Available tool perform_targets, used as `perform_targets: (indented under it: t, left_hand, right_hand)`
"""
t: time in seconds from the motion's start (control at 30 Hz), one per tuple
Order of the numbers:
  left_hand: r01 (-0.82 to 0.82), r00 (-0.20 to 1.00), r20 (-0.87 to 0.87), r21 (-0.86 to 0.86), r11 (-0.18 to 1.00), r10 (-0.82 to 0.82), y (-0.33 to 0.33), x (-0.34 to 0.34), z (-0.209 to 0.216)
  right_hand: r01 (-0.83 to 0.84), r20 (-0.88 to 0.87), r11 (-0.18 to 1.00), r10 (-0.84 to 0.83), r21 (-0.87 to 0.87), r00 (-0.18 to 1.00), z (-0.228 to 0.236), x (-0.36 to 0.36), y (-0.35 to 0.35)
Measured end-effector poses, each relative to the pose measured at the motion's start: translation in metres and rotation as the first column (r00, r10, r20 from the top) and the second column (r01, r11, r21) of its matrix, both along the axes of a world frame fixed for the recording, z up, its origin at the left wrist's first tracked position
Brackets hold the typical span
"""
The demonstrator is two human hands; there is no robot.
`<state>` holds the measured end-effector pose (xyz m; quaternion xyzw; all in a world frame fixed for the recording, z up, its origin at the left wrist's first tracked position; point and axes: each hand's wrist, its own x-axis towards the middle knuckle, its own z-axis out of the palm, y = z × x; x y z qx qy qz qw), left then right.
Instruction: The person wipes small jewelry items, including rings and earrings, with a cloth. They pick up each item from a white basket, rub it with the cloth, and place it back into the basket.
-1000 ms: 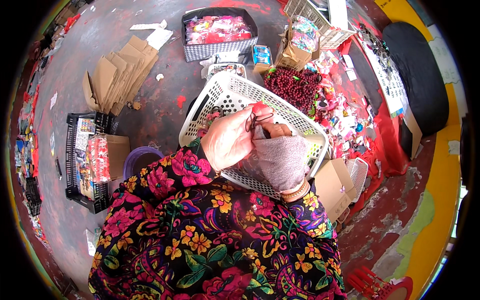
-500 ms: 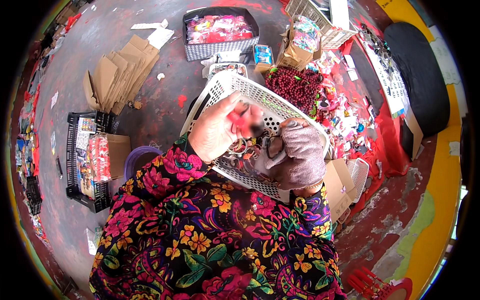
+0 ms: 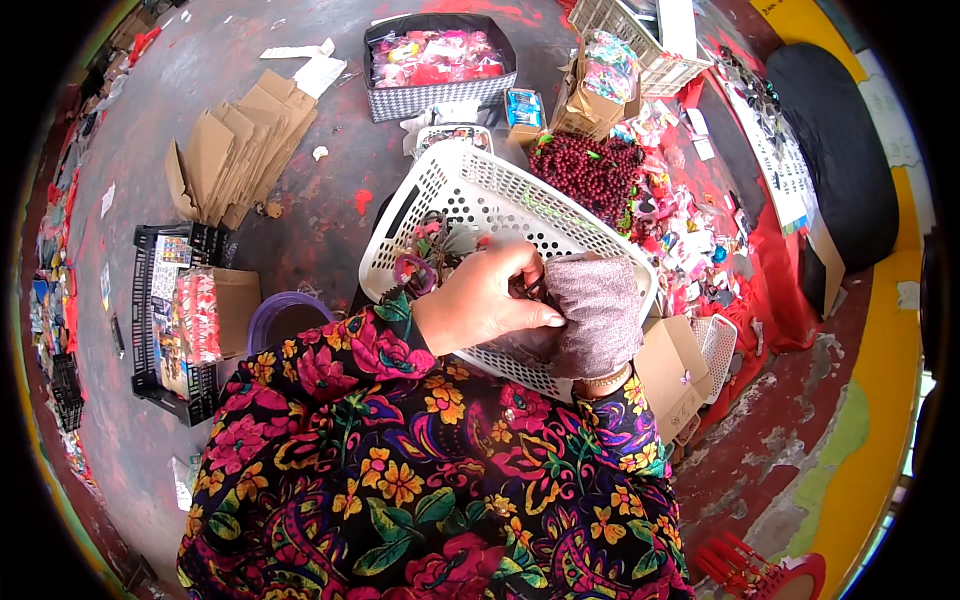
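Observation:
My left hand (image 3: 482, 302) is closed, its thumb and fingers pinched on something small and dark that I cannot make out. Thumb and fingertips meet the edge of a mauve-grey ribbed cloth (image 3: 596, 305). That cloth covers my right hand (image 3: 604, 381) down to the wrist, where a thin bracelet shows; the fingers are hidden. Both hands are over a white perforated plastic basket (image 3: 545, 196). Inside it lie tangled hair bands (image 3: 418, 268) in dark, pink and purple tones, partly hidden by my left hand.
Beyond the basket are a checked fabric bin (image 3: 440, 102), a small blue-and-brown box (image 3: 524, 114) and dark red bead strands (image 3: 590, 170). Flattened cardboard (image 3: 240, 150), a black crate (image 3: 150, 310) and a purple bucket (image 3: 268, 325) stand left. Colourful litter (image 3: 690, 215) spreads right.
My left hand, earlier raised above the basket with something red and black, has moved down and right against the cloth. Bands at the basket's left now show. The right hand's fingertips have become hidden.

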<state>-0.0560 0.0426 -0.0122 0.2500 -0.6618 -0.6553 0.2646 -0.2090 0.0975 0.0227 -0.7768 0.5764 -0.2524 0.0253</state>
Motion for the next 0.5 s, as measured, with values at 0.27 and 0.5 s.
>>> perform_targets:
  t: [0.27, 0.5]
  left_hand:
    - [0.058, 0.998, 0.0, 0.429, 0.902, -0.064, -0.012, 0.01, 0.007]
    - [0.108, 0.993, -0.018, 0.53, 0.841, -0.116, -0.018, 0.014, 0.002]
  right_hand:
    - [0.096, 0.114, 0.995, -0.094, -0.019, 0.989, -0.006, -0.005, 0.003]
    - [0.105, 0.714, 0.966, -0.246, 0.236, 0.656, -0.014, 0.007, 0.008]
